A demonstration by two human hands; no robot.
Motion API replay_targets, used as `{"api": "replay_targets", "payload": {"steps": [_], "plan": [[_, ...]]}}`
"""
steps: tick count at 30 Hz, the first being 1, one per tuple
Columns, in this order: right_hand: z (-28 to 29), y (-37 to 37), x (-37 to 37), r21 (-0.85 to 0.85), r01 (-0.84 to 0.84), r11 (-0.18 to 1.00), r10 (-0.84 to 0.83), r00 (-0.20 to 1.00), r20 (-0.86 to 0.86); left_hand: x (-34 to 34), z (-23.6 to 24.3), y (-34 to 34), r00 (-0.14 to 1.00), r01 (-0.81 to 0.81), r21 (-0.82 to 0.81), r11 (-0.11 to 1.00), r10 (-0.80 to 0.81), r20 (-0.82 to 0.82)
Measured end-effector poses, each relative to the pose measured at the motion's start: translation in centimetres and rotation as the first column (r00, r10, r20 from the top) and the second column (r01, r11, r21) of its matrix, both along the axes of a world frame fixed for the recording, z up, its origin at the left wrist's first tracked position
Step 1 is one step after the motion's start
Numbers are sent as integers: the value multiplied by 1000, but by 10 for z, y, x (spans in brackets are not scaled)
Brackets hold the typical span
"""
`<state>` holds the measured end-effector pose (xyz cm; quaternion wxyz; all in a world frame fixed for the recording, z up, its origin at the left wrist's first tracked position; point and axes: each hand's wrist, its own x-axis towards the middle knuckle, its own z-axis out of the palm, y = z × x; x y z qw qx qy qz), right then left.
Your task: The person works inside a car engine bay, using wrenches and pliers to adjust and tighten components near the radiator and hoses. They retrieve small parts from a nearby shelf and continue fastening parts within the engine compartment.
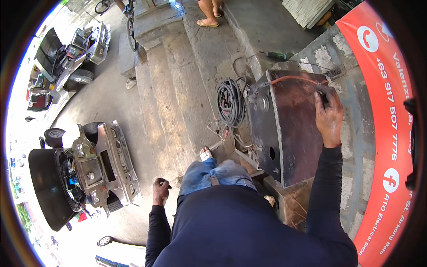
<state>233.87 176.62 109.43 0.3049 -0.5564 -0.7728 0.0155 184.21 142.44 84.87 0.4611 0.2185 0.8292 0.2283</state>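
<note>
My right hand [328, 113] is closed at the top right of a dark metal box [291, 133], beside one end of a red hose [289, 78]; what its fingers grip is hard to make out. The hose runs across the box toward a fitting at its upper left corner. My left hand [161, 189] hangs low at my left side, fingers curled, with nothing visible in them. A coiled grey cable [229, 102] lies on the concrete left of the box, and a green and black tool [276, 55] sits behind it.
Two vehicles with raised hoods [91, 171] [80, 58] stand to my left. Concrete steps [173, 84] run beside me. A person's legs [207, 11] and a bicycle [130, 29] are at the top. A red banner [369, 80] hangs along my right, near boards [302, 11].
</note>
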Motion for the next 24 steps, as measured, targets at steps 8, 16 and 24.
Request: {"api": "replay_targets", "payload": {"steps": [8,16,24], "plan": [[10,91,-16,-43,-39,998,44,993,113,-56,4,111,977,-77,-121,990,99,191],[4,336,23,149,-169,974,72,861,503,-53,84,385,735,-334,120,935,179,654],[-74,549,35,-200,114,973,-37,934,354,-6,101,734,810,92,209,974,-195,553]]}}
